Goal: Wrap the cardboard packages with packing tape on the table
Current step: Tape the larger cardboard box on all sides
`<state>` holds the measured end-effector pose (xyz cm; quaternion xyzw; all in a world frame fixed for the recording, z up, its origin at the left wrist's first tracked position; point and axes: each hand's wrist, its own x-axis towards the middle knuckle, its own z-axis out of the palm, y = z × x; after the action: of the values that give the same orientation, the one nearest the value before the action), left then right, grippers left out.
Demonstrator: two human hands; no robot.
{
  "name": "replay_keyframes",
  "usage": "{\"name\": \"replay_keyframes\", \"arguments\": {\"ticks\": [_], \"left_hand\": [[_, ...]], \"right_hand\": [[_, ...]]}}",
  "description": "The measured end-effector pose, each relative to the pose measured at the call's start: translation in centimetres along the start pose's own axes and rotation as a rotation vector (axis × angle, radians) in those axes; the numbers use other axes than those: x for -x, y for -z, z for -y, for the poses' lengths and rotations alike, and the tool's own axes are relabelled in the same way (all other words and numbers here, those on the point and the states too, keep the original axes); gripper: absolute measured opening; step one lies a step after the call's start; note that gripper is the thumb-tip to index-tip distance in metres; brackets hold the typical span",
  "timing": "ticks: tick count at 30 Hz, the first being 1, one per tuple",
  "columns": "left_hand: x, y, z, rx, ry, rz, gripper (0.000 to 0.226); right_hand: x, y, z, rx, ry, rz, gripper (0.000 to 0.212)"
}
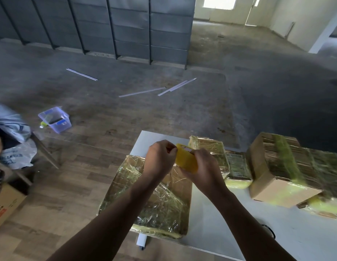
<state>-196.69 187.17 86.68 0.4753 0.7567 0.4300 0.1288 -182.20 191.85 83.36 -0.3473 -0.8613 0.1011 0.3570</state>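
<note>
- White tabletop on wood-plank floor, grey concrete beyond.
- Tape-wrapped cardboard package on tabletop's left edge; more wrapped packages at its right side.
- Left hand & right hand above tabletop, fingers of both pinching yellow tape roll.
- Clear plastic bin on floor, left of tabletop; dark shelving along far wall.

Daylight from far window; dim floor, soft blur, wide-angle edge bending.
</note>
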Motion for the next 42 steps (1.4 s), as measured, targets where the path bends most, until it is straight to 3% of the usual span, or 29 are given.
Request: {"name": "replay_keyframes", "arguments": {"ticks": [7,15,20,27,37,42], "left_hand": [[0.1,-0.4,-0.2,-0.068,-0.019,0.045,0.017],[0.8,-1.3,-0.3,-0.129,-0.215,-0.056,0.008],[1.2,-1.1,-0.7,-0.081,-0.163,-0.029,0.043],[1.2,-0.9,-1.0,-0.029,-0.158,-0.098,0.031],[-0.3,-0.3,-0.7,0.069,0.017,0.003,0.02],[0.2,-0.8,-0.5,0.029,-0.062,0.018,0.016]], "right_hand": [[0.1,0.1,0.4,0.063,-0.021,0.002,0.053],[-0.3,0.2,0.7,0.092,-0.039,-0.009,0.053],[-0.5,0.2,0.3,0.135,-0.036,-0.021,0.052],[-0.3,0.0,0.5,0.186,-0.029,-0.031,0.054],[0.2,-0.1,0.5,0.223,-0.008,-0.052,0.054],[0.3,-0.1,0.5,0.215,-0.009,-0.037,0.053]]}}
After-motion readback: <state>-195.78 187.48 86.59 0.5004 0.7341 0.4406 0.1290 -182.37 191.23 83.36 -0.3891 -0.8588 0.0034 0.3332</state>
